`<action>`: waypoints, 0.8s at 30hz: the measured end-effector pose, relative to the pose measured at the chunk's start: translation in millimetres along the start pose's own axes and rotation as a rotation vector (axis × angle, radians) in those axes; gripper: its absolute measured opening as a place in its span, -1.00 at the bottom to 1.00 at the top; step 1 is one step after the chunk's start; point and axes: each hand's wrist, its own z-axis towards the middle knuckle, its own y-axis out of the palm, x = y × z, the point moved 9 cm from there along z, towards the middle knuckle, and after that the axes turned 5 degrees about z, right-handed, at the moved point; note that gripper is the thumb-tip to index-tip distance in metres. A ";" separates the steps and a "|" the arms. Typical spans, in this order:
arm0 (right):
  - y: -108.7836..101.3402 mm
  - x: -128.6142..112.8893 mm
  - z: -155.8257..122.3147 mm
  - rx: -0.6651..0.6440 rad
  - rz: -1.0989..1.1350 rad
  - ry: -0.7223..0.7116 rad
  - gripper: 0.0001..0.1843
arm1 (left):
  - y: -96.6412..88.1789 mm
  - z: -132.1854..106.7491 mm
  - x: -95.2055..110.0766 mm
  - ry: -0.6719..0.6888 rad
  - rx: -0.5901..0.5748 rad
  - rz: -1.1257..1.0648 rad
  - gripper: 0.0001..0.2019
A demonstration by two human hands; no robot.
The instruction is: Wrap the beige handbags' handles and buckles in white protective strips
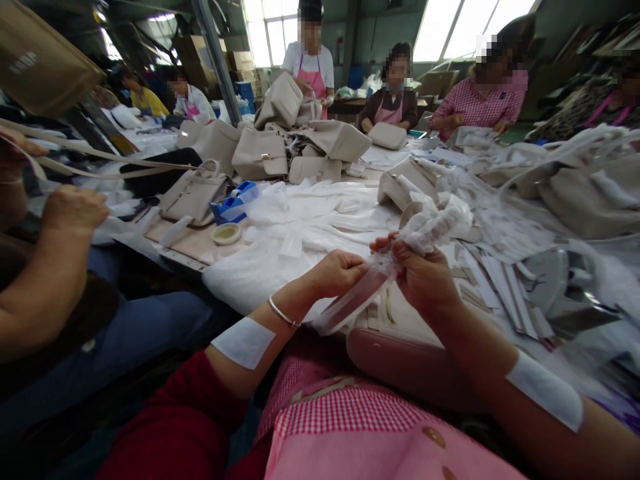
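Note:
In front of my lap, a bag strap wrapped in thin translucent white film (357, 293) runs between my hands. My left hand (343, 270) is closed, pinching the film at the strap's side, with a silver bangle on the wrist. Fingers wrapped round the bunched film, my right hand (425, 275) grips the strap a little further up. Beyond it, the twisted, wrapped part (435, 227) reaches away to the upper right. Beneath my hands a beige handbag (395, 340) leans against the table edge and my pink apron; my right forearm partly hides it.
White wrapping sheets (310, 213) spread over the table. A blue tape dispenser (235, 202) and a tape roll (227, 233) stand left. Beige bags (260, 153) are heaped behind; card strips (505, 293) lie right. A co-worker's arm (60, 253) is close at left, holding a strap.

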 end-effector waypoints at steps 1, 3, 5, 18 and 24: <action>-1.0 -3.3 1.2 0.004 -0.002 -0.010 -0.76 | 0.5 -1.6 -0.2 0.013 -0.024 -0.013 -0.61; -3.5 -12.5 4.4 0.018 -0.007 -0.048 -0.75 | 3.4 -5.9 -5.0 0.006 -0.091 -0.036 -0.62; -4.7 -17.6 6.6 0.028 -0.002 -0.081 -0.74 | 5.5 -8.5 -12.3 -0.040 -0.113 -0.027 -0.67; -11.4 -18.3 5.7 0.059 0.037 -0.049 -0.73 | 14.4 -28.8 -23.6 -0.147 -0.184 -0.292 -0.52; -11.3 -14.8 18.1 0.103 0.117 -0.030 -0.75 | 20.4 -32.7 -16.6 -0.257 -0.058 -0.085 -0.75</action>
